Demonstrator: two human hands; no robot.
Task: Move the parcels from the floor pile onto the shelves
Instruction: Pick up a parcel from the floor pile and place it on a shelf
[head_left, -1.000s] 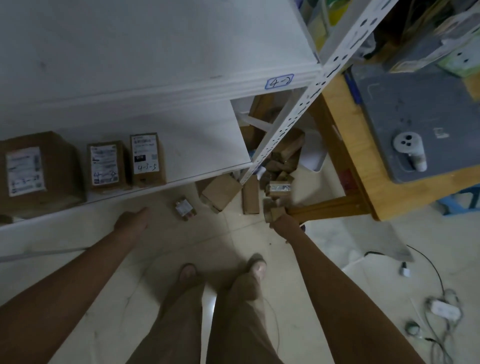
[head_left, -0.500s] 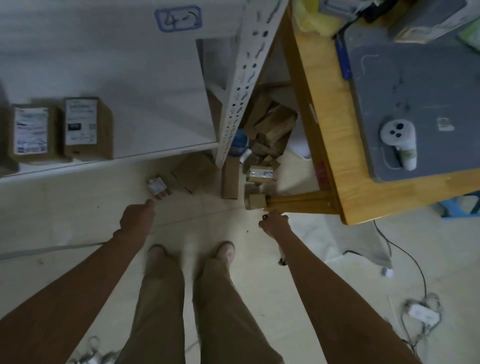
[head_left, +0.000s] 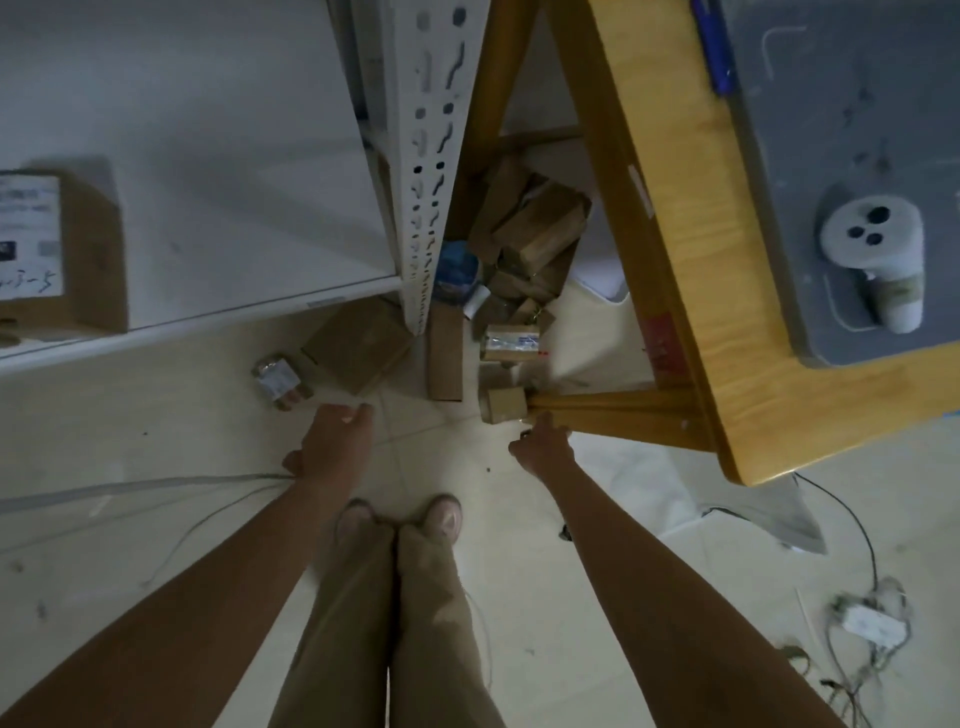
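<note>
left hand (head_left: 332, 441) empty, fingers relaxed | right hand (head_left: 540, 447) empty, just beside small parcel (head_left: 504, 404) on floor at table leg (head_left: 613, 413) | pile (head_left: 524, 234) behind | probably light, stiff cardboard; best taken by opposite sides

Shelf box label (head_left: 28, 239): a white label on the cardboard box (head_left: 88, 260) at the left end of the shelf board (head_left: 234, 218), near its front edge. Handwritten figures along the label's bottom read "-3-5", and anything before them is cut off by the picture's edge. The printed lines above are too blurred to read.
Small parcel label (head_left: 278, 375): a white label on the small parcel on the floor just in front of the shelf. Its print cannot be read.
Taped parcel (head_left: 511, 341): blue printing on a pale strip, in the floor pile by the table leg. It is not legible.
Table edge stickers: one red sticker (head_left: 658, 332) and one white sticker (head_left: 640, 189). Neither can be read.
</note>
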